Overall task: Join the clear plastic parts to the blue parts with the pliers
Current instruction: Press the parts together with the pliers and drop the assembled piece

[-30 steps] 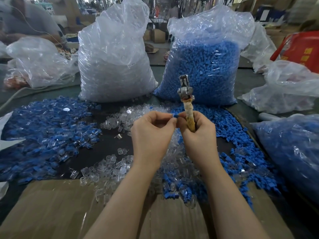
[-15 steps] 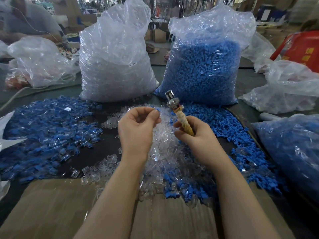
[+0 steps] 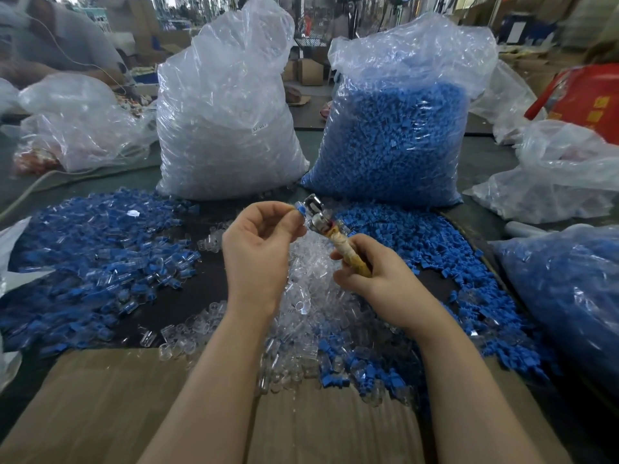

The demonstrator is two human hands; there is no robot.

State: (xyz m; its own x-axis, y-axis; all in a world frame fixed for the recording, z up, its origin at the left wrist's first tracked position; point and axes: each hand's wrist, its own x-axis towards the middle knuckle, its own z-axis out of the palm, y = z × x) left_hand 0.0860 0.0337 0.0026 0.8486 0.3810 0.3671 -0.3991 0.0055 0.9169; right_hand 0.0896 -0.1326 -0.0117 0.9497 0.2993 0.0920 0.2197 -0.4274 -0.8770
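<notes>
My left hand [image 3: 259, 249] pinches a small blue part fitted with a clear piece [image 3: 299, 209] between thumb and fingertips, right against the metal jaws of the pliers [image 3: 318, 212]. My right hand [image 3: 371, 279] grips the pliers by their tape-wrapped handle, with the head tilted up and left. Beneath both hands lies a heap of loose clear parts [image 3: 321, 296]. Loose blue parts [image 3: 418, 249] spread to the right. A pile of joined blue-and-clear pieces [image 3: 93, 256] covers the table at the left.
Two big plastic sacks stand behind: clear parts [image 3: 227, 128] and blue parts [image 3: 395, 139]. Another bag of blue pieces [image 3: 569, 296] sits at the right, more bags at the far left and right. Brown cardboard [image 3: 117, 406] lies along the near edge. Another person sits at the far left.
The pliers' head has swung down and left from upright. My left hand has lifted the blue-and-clear piece up to the jaws; both hands have drawn close together at the pliers' head.
</notes>
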